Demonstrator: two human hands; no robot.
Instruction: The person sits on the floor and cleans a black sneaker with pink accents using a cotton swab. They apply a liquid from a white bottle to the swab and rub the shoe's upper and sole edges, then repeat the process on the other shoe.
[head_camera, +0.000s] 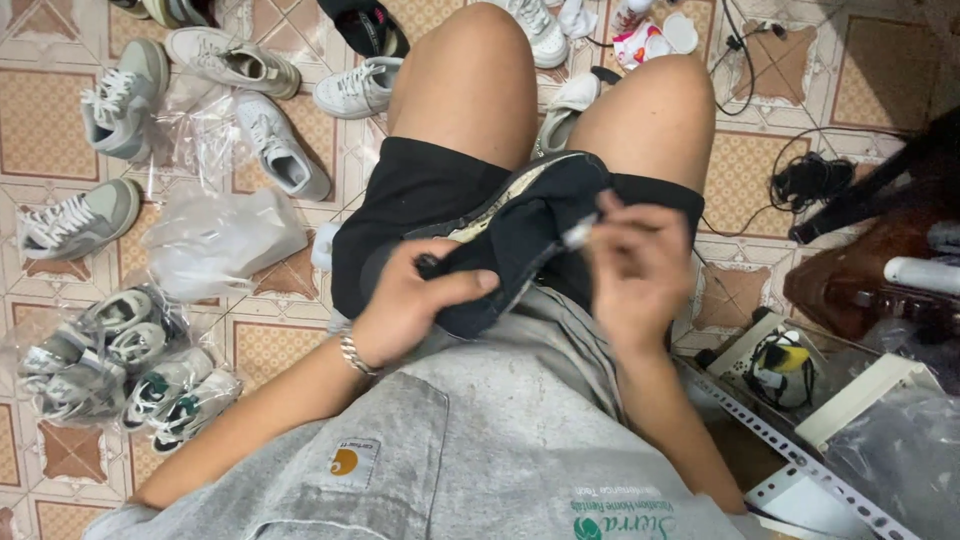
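Observation:
A dark sneaker (520, 225) with a pale, speckled sole lies on my lap, sole turned toward my left side. My left hand (405, 300) grips its heel end from below, thumb over the dark upper. My right hand (640, 265) is closed around a small white pen-like tool (580, 234), whose tip touches the shoe's upper near the toe. A metal bracelet (357, 355) sits on my left wrist. I am seated in black shorts and a grey shirt, knees pointing away.
Several white and grey sneakers (120, 100) lie scattered on the patterned tile floor at left and top. Bagged shoes (120, 365) sit lower left beside an empty plastic bag (215, 240). Cables (805, 180), a box of small items (785, 365) and plastic sheets crowd the right.

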